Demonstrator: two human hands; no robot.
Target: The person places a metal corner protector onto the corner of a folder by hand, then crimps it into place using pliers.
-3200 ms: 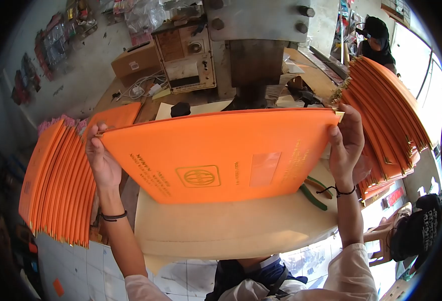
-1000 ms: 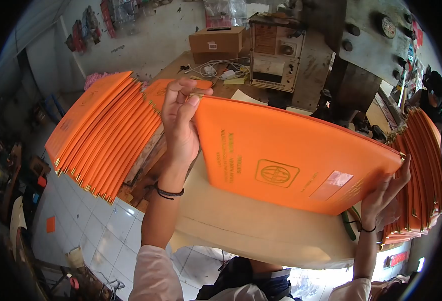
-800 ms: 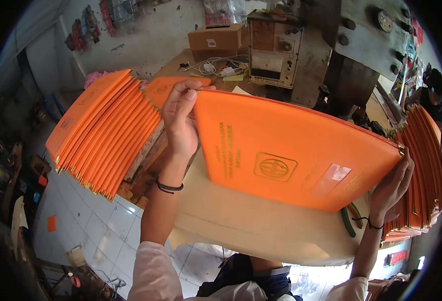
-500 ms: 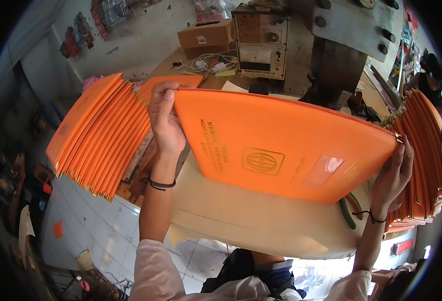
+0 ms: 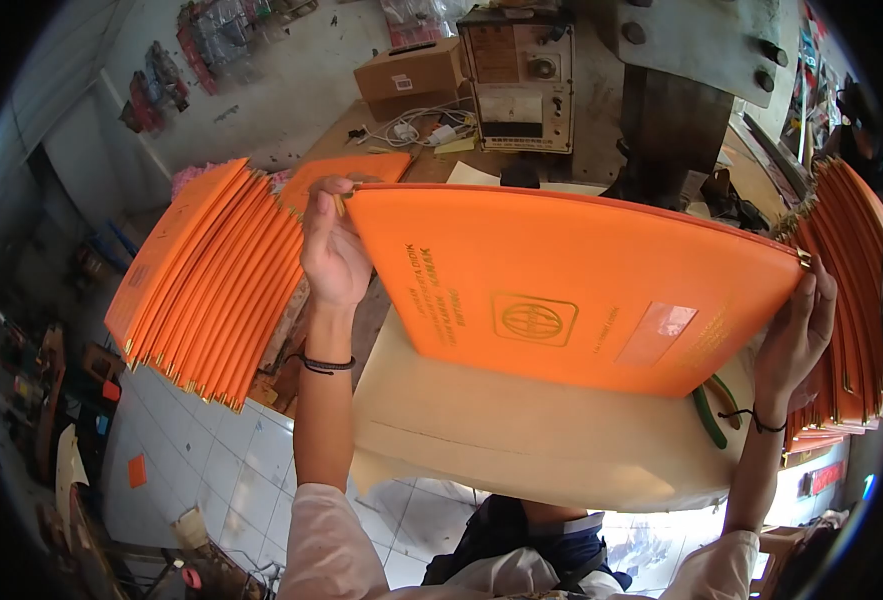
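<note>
An orange folder (image 5: 571,345) with gold lettering, a globe emblem and a small clear window is held up on its long edge, tilted, above the tan board-covered bench (image 5: 461,430). My left hand (image 5: 336,245) grips its upper left corner, thumb up. My right hand (image 5: 799,325) holds the upper right corner, where a gold metal corner piece (image 5: 804,258) shows. Something gold-coloured sits by my left fingertips too, partly hidden. Green-handled pliers (image 5: 709,415) lie on the bench beside my right wrist, their jaws hidden by the folder.
Orange folders with gold corners form a leaning row (image 5: 206,290) at left and another stack (image 5: 841,290) at right. One more folder (image 5: 351,170) lies behind my left hand. A control box (image 5: 521,85), cardboard box (image 5: 411,75), white cables (image 5: 416,128) and heavy machine (image 5: 676,130) stand behind.
The view has shifted slightly, so most things sit a little differently in it. Both hands keep hold of the folder, and my left fingers have moved slightly at its corner.
</note>
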